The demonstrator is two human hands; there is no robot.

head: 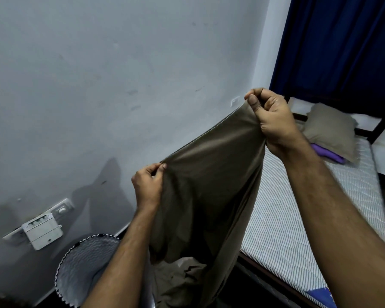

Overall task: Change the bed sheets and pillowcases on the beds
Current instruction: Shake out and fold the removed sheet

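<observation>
Smooth olive-brown cloth sheet [207, 192], top edge stretched from 8 toward 2 o'clock, draping down; pinched by left hand [147, 188], gripped in right hand's [272, 121] fist.

The room is dim, with a cool grey-blue light, and the wall [98, 85] is lit evenly without glare. A soft shadow of raised arms lies on the wall's lower part. The wide lens bends straight lines near the edges, and the mattress [298, 218] looks slightly blurred.
</observation>
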